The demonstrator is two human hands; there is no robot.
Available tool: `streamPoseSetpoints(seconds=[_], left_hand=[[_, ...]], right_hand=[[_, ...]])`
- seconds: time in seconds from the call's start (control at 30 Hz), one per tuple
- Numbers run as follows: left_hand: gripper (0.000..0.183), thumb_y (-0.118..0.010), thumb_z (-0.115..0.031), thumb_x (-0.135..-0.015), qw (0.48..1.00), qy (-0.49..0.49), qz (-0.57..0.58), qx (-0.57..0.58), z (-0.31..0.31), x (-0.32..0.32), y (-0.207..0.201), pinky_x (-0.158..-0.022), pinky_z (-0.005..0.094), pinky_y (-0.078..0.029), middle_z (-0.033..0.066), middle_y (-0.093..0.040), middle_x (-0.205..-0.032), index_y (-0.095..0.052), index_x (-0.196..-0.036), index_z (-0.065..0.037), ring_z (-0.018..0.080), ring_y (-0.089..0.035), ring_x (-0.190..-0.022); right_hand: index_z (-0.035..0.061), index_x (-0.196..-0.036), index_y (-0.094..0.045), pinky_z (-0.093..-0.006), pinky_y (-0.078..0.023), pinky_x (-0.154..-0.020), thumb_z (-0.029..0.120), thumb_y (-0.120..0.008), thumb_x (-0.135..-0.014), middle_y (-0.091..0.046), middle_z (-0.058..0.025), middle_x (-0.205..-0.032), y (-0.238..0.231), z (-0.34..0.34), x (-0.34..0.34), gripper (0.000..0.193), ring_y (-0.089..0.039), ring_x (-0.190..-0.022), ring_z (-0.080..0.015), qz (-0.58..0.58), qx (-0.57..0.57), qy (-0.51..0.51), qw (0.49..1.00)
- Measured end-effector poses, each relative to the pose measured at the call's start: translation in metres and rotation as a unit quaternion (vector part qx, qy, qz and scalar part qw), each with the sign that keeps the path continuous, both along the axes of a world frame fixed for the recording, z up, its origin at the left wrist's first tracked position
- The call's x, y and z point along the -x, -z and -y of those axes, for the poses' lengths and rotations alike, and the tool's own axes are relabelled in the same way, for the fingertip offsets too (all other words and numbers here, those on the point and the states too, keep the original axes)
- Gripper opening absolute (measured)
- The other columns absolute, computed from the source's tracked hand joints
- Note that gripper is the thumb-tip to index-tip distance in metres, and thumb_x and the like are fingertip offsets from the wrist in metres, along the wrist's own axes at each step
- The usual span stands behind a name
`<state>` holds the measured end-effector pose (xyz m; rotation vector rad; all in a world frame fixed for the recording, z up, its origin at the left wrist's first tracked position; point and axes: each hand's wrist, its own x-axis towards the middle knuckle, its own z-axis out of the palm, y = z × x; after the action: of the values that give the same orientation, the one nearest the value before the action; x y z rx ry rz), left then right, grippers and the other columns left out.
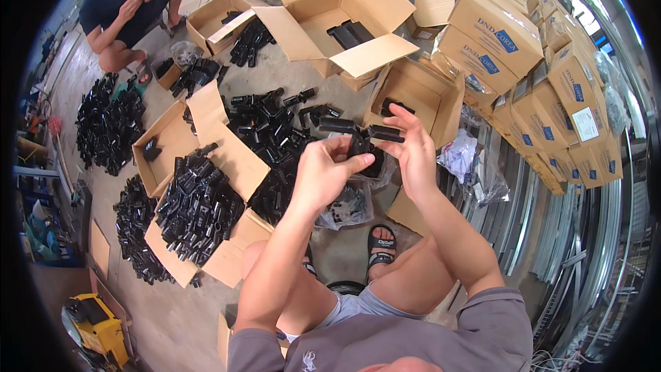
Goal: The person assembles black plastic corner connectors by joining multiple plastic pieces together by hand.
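Observation:
In front of me my left hand (323, 171) pinches a black plastic fitting (358, 143) between thumb and fingers. One arm of the fitting points left, past my fingertips. My right hand (415, 151) is beside it, fingers bent round the outer end of a short black tubular piece (385, 133). That piece meets or nearly meets the fitting; the exact joint is too small to tell. Below my hands, a clear plastic bag (346, 208) holds small parts. A heap of similar black fittings (272, 131) spreads to the left of my hands.
An open carton (186, 213) overflows with black fittings, with further piles (110, 120) at left. Beyond my hands stand open cartons (427, 100). Stacked closed boxes (492, 41) and long metal profiles (530, 213) are at right. A co-worker (127, 10) crouches at far left, holding a black part.

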<state>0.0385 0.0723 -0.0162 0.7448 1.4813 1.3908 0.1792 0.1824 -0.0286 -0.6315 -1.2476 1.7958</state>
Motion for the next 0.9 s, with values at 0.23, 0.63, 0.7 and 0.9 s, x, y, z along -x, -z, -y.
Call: streamPoseSetpoints(seconds=[0.23,0.63,0.7,0.9], left_hand=[[0.035,-0.082,-0.010,-0.074,0.979,-0.116,-0.159,0.057,0.000,0.042,-0.009,-0.072,0.0276,-0.052,0.0082,-0.072,-0.089,-0.069,-0.101,0.007,0.0104,-0.064,-0.079],[0.039,-0.085,-0.007,-0.072,0.992,-0.123,-0.031,0.012,-0.012,0.063,-0.015,-0.071,0.0242,-0.051,0.0088,-0.068,-0.093,-0.068,-0.104,0.008,0.0098,-0.062,-0.079],[0.037,-0.083,-0.004,-0.073,0.991,-0.136,-0.006,0.008,-0.004,0.074,-0.004,-0.073,0.0243,-0.052,0.0095,-0.070,-0.095,-0.068,-0.105,0.008,0.0101,-0.063,-0.081],[0.045,-0.086,-0.007,-0.071,0.987,-0.150,-0.051,0.030,-0.008,0.079,-0.009,-0.076,0.0265,-0.054,0.0109,-0.071,-0.096,-0.067,-0.108,0.009,0.0107,-0.065,-0.083]], right_hand=[[0.0052,-0.117,-0.064,-0.0368,-0.054,-0.081,0.032,-0.053,-0.097,-0.069,-0.0151,-0.101,0.149,-0.044,-0.004,0.035,-0.068,-0.092,-0.0263,0.497,-0.116,-0.317,0.800],[0.0056,-0.113,-0.058,-0.0469,-0.049,-0.090,0.011,-0.057,-0.088,-0.066,-0.0154,-0.108,0.360,-0.101,0.008,0.026,-0.062,-0.108,-0.0329,0.692,-0.356,0.026,0.627],[0.0051,-0.115,-0.056,-0.0487,-0.050,-0.090,0.013,-0.052,-0.093,-0.061,-0.0162,-0.118,0.352,-0.075,0.030,0.024,-0.061,-0.110,-0.0340,0.697,-0.405,0.042,0.590],[0.0066,-0.117,-0.060,-0.0425,-0.049,-0.099,0.013,-0.046,-0.095,-0.058,-0.0139,-0.129,0.310,-0.075,0.037,0.027,-0.055,-0.123,-0.0305,0.771,-0.366,-0.046,0.519]])
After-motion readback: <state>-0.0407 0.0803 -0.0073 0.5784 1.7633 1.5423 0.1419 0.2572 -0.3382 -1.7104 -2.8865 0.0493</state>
